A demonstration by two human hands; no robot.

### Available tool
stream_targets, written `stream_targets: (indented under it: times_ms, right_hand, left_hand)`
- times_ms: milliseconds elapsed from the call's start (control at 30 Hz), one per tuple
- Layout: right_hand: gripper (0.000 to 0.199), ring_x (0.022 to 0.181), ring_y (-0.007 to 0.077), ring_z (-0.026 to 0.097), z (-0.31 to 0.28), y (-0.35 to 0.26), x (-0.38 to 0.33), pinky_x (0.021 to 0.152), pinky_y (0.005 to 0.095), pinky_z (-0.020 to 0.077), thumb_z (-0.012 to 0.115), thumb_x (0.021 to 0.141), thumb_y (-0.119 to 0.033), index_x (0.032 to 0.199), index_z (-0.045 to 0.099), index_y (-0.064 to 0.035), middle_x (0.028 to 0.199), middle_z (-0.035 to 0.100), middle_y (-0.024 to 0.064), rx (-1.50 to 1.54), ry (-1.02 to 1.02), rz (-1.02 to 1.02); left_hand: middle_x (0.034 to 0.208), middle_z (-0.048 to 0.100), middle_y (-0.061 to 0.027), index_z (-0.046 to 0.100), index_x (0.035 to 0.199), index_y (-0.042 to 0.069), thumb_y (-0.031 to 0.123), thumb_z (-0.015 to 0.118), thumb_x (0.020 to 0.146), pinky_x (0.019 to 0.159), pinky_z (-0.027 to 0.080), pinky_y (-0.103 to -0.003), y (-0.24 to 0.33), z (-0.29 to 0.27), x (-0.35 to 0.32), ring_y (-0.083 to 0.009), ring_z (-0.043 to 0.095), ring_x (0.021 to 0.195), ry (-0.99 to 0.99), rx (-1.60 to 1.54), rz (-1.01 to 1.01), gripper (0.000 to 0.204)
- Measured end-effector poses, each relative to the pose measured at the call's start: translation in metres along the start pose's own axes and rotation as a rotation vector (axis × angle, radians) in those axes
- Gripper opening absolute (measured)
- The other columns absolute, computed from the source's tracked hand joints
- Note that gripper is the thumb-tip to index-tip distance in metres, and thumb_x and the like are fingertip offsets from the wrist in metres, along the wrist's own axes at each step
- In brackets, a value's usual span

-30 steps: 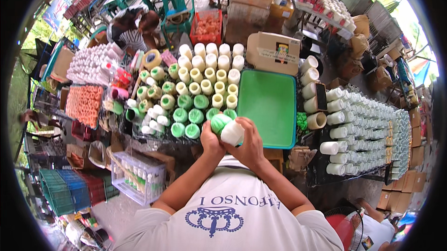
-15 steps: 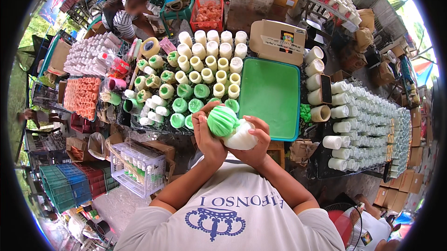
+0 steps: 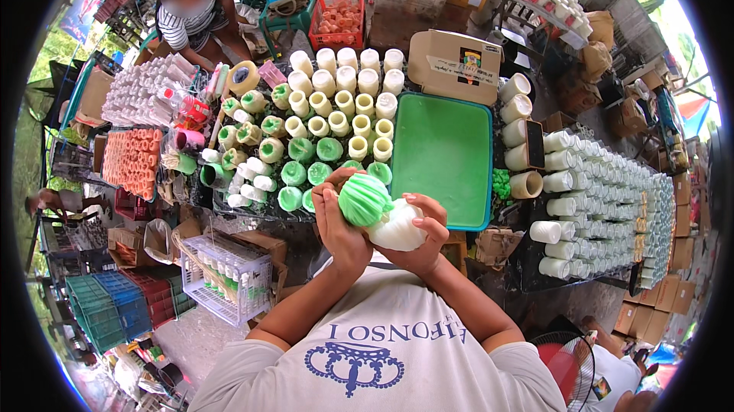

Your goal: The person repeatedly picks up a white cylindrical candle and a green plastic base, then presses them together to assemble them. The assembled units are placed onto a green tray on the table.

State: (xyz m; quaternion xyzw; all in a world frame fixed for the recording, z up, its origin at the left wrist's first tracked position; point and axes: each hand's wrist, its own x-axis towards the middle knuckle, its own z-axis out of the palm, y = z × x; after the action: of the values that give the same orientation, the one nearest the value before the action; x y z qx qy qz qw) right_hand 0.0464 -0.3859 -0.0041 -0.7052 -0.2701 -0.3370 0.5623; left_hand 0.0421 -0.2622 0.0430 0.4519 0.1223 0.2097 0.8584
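Both hands are raised close together in front of my chest, by the near edge of the work table. My left hand (image 3: 342, 234) is closed round a pale green, ribbed, rounded piece (image 3: 365, 199) that looks like wax. Curled round a white, smooth-looking rounded piece (image 3: 399, 228) is my right hand (image 3: 425, 237). The green and white pieces touch; whether they are joined I cannot tell. Just beyond lie several green-filled cups (image 3: 290, 198). A shallow tray with a teal rim (image 3: 490, 159), holding a flat green layer, is to the right.
Rows of cream cylinders (image 3: 345, 78) stand behind the cups, with an open cardboard box (image 3: 456, 66) beside them. Many white cylinders (image 3: 562, 205) fill the right table. Orange pieces (image 3: 134, 156) and a white wire crate (image 3: 227, 274) are at left. Another person (image 3: 195, 10) sits at the far left.
My hands and the two pieces stay almost in place, with only a slight shift of the right fingers. The person at the far left has straightened and turned this way.
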Motion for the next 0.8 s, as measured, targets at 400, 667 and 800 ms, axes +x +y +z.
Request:
stream_targets:
  times_ms: [400,667,800]
  right_hand:
    - [0.093,0.110,0.0354,0.067,-0.006,-0.002,0.001,0.088,0.0456,0.0607,0.105,0.064,-0.020,0.132,0.043,-0.0170,0.132,0.059,0.0210,-0.012,-0.022,-0.033]
    - [0.096,0.114,0.0330,0.062,-0.013,-0.005,-0.001,0.090,0.0460,0.0570,0.104,0.062,-0.015,0.131,0.038,-0.0175,0.132,0.054,0.0186,-0.034,-0.122,-0.024]
    - [0.095,0.109,0.0322,0.060,-0.014,-0.004,-0.007,0.087,0.0454,0.0557,0.102,0.064,-0.012,0.131,0.035,-0.0179,0.128,0.052,0.0186,0.000,-0.101,-0.041]
  left_hand:
    - [0.132,0.061,-0.0163,0.053,0.130,0.002,0.031,0.034,0.118,0.105,0.053,-0.041,0.005,-0.004,0.004,-0.0258,0.064,0.121,0.059,-0.102,-0.202,0.037]
    - [0.131,0.062,-0.0145,0.055,0.128,0.003,0.028,0.042,0.117,0.106,0.054,-0.043,-0.005,-0.013,0.006,-0.0271,0.064,0.122,0.051,-0.195,-0.089,0.031]
    - [0.132,0.065,-0.0138,0.058,0.128,0.002,0.029,0.044,0.116,0.108,0.053,-0.044,-0.014,-0.027,0.016,-0.0277,0.064,0.125,0.130,-0.218,-0.094,0.032]
